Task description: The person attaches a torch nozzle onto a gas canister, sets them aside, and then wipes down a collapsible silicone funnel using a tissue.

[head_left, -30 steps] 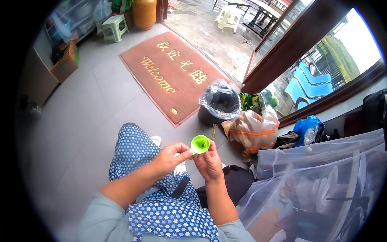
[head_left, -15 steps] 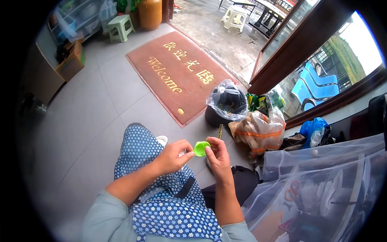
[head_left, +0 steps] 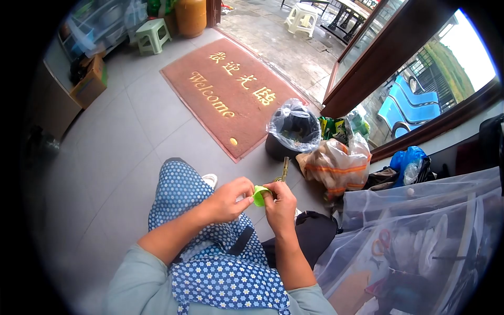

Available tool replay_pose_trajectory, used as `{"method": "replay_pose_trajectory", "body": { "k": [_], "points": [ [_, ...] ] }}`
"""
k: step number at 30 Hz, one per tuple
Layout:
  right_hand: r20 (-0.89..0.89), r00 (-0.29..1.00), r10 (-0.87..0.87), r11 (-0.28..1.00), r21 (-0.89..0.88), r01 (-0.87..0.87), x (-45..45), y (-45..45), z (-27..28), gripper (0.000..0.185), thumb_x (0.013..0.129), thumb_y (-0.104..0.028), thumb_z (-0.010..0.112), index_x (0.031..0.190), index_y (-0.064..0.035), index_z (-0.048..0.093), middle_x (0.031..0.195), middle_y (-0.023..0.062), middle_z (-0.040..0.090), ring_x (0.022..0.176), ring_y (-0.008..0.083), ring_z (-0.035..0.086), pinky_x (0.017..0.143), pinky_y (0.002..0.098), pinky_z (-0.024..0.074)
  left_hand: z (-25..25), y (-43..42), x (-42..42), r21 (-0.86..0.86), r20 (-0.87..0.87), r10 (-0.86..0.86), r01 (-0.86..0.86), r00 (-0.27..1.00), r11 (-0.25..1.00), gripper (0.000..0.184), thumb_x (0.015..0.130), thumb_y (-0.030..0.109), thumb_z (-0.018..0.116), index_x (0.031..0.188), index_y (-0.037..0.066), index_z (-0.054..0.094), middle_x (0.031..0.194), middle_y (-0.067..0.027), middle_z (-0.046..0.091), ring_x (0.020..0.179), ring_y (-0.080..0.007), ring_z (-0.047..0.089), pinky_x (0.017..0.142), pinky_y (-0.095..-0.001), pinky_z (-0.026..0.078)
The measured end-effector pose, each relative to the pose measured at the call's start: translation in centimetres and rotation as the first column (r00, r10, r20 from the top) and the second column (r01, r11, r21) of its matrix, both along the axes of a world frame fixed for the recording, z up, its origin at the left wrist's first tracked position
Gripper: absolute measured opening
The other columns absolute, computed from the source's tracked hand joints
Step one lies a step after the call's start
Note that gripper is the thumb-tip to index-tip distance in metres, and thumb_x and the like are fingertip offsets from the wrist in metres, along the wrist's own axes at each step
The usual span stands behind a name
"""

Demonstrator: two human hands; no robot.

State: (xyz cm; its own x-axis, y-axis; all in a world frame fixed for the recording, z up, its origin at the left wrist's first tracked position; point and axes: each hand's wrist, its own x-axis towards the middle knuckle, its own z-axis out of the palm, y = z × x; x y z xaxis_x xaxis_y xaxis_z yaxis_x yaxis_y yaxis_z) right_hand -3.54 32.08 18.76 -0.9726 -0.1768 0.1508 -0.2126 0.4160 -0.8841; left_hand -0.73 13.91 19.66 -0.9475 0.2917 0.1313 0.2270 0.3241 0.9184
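A small bright green cup-like piece [head_left: 259, 196], perhaps a funnel, is held between both hands above my lap. My left hand [head_left: 230, 198] pinches its left edge with thumb and fingertips. From the right, my right hand [head_left: 281, 205] grips it, the thumb reaching into its opening and the fingers behind. The piece is tilted, and the fingers hide part of it. Below the hands lies a blue flowered apron [head_left: 226, 278] over my legs.
A lined black bin [head_left: 294, 128] stands ahead, beside a striped plastic bag [head_left: 338, 167] and a red welcome mat [head_left: 220, 94]. Behind my right hand is a brass-coloured rod [head_left: 285, 169]. Translucent sheeting [head_left: 420, 210] covers items at right. A green stool [head_left: 152, 37] stands farther off.
The green piece has turned from facing up to a more sideways tilt. My right hand has shifted round it, its thumb now inside the opening. The view has moved slightly.
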Motion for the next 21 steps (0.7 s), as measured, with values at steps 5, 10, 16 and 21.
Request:
{"method": "replay_pose_trajectory", "body": {
  "k": [5, 10, 16, 21],
  "points": [
    [0.017, 1.000, 0.017, 0.999, -0.039, -0.016, -0.2, 0.3, 0.4, 0.009, 0.084, -0.003, 0.066, 0.093, -0.0001, 0.064, 0.083, 0.0131, 0.063, 0.073, 0.0261, 0.063, 0.067, 0.0334, 0.0507, -0.3, -0.3, -0.1, -0.001, 0.000, 0.040, -0.040, 0.999, 0.999, 0.009, 0.088, 0.008, 0.060, 0.087, 0.001, 0.055, 0.094, -0.0142, 0.059, 0.089, -0.0322, 0.058, 0.081, -0.0388, 0.047],
    [0.035, 0.998, -0.043, 0.998, -0.049, 0.045, -0.1, -0.2, -1.7, 0.016, 0.089, -0.009, 0.066, 0.102, 0.0012, 0.064, 0.088, 0.0123, 0.065, 0.076, 0.0213, 0.064, 0.071, 0.0310, 0.0516, -1.4, -0.3, -0.1, -0.072, -0.005, 0.043, -0.043, 0.999, 0.996, 0.012, 0.091, 0.011, 0.060, 0.087, 0.000, 0.056, 0.097, -0.0123, 0.060, 0.093, -0.0258, 0.058, 0.086, -0.0348, 0.047],
    [0.175, 0.984, -0.035, 0.965, -0.252, 0.079, -0.6, 0.7, -3.1, 0.031, 0.097, -0.020, 0.063, 0.119, 0.0006, 0.057, 0.093, 0.0110, 0.066, 0.081, 0.0153, 0.063, 0.072, 0.0300, 0.0530, -3.5, -1.1, -0.3, 0.092, 0.252, 0.154, -0.182, 0.955, 0.979, 0.017, 0.093, 0.017, 0.062, 0.092, 0.000, 0.059, 0.090, -0.0121, 0.063, 0.087, -0.0231, 0.060, 0.083, -0.0347, 0.048],
    [0.410, 0.905, 0.114, 0.928, -0.368, 0.049, 0.3, 0.0, -4.1, 0.035, 0.097, -0.014, 0.061, 0.124, 0.0025, 0.046, 0.087, 0.0096, 0.064, 0.076, 0.0119, 0.062, 0.065, 0.0264, 0.0528, -5.3, -0.5, 0.0, 0.125, 0.276, 0.198, -0.240, 0.941, 0.963, 0.016, 0.093, 0.016, 0.061, 0.093, 0.000, 0.059, 0.087, -0.0122, 0.063, 0.083, -0.0237, 0.061, 0.077, -0.0347, 0.048]
  ]
}}
